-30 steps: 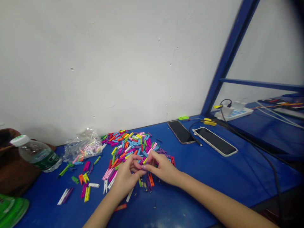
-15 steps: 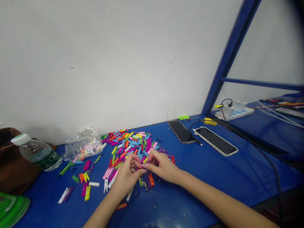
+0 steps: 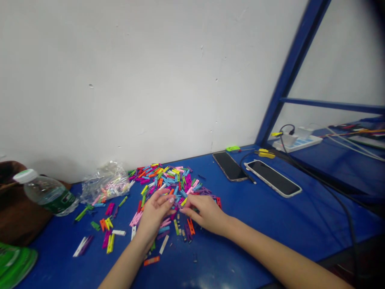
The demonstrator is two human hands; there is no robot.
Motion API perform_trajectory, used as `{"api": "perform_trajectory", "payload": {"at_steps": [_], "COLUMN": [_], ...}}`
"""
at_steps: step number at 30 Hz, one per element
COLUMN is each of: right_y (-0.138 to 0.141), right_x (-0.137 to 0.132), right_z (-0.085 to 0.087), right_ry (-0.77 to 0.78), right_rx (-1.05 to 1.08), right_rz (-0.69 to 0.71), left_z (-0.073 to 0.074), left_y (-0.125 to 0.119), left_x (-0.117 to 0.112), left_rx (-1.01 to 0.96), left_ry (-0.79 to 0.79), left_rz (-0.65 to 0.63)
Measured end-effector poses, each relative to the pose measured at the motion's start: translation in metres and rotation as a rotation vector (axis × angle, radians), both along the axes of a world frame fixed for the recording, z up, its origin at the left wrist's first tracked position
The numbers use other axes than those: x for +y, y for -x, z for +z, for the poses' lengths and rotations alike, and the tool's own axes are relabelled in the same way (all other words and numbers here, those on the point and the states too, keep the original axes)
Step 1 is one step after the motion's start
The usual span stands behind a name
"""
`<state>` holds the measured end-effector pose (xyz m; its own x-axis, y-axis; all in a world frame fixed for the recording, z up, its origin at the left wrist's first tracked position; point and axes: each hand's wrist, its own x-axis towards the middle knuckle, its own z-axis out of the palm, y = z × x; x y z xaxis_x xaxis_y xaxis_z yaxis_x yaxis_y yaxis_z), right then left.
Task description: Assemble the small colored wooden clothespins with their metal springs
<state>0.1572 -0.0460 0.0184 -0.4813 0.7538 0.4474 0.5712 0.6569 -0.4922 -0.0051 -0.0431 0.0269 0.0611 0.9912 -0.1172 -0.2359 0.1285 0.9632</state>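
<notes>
Many small coloured clothespins (image 3: 168, 176) lie in a heap on the blue tabletop (image 3: 228, 249). Over the near side of the heap is my left hand (image 3: 155, 212), thumb and fingers curled together; what they hold, if anything, is hidden. Just to its right, my right hand (image 3: 206, 212) pinches at the fingertips, on something too small to name. A narrow gap separates the two hands. Below them lie an orange clothespin (image 3: 191, 226), a white clothespin piece (image 3: 164, 244) and several loose pieces. Another orange piece (image 3: 151, 261) rests beside my left forearm.
Scattered clothespins (image 3: 110, 243) and a clear plastic bag (image 3: 105, 182) lie left. Further left are a water bottle (image 3: 48, 192), a brown bag (image 3: 21, 216) and a green object (image 3: 18, 265). Two phones (image 3: 230, 166), a black cable (image 3: 325, 188) and a power strip (image 3: 300, 142) are right.
My hands, fingertips together before, have parted slightly. My left hand has shifted left and turned, uncovering more of the pieces beneath. The right hand has moved little.
</notes>
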Motion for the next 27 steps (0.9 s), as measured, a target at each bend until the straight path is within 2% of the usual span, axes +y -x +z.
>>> {"api": "perform_trajectory", "payload": {"at_steps": [3, 7, 11, 18, 22, 27], "right_y": [0.002, 0.002, 0.002, 0.001, 0.002, 0.004], "right_x": [-0.002, -0.001, 0.0, 0.0, -0.001, -0.001], "right_z": [-0.001, -0.002, -0.003, 0.0, 0.0, -0.003], "right_ry": [-0.124, -0.279, -0.346, -0.29, -0.318, -0.327], "right_rx": [-0.091, -0.175, -0.188, -0.281, -0.301, -0.303], "right_rz": [-0.03, -0.048, -0.002, 0.022, 0.05, 0.005], "left_z": [-0.005, -0.01, -0.007, 0.002, -0.002, -0.006], "left_y": [-0.002, -0.003, -0.004, -0.01, -0.009, -0.01], "left_x": [-0.001, -0.006, -0.011, -0.019, -0.019, -0.019], "left_rx": [0.069, 0.361, 0.568, 0.591, 0.601, 0.554], "left_ry": [-0.002, -0.045, -0.127, -0.143, -0.18, -0.184], "left_rz": [-0.038, -0.137, -0.124, -0.114, -0.081, -0.087]}}
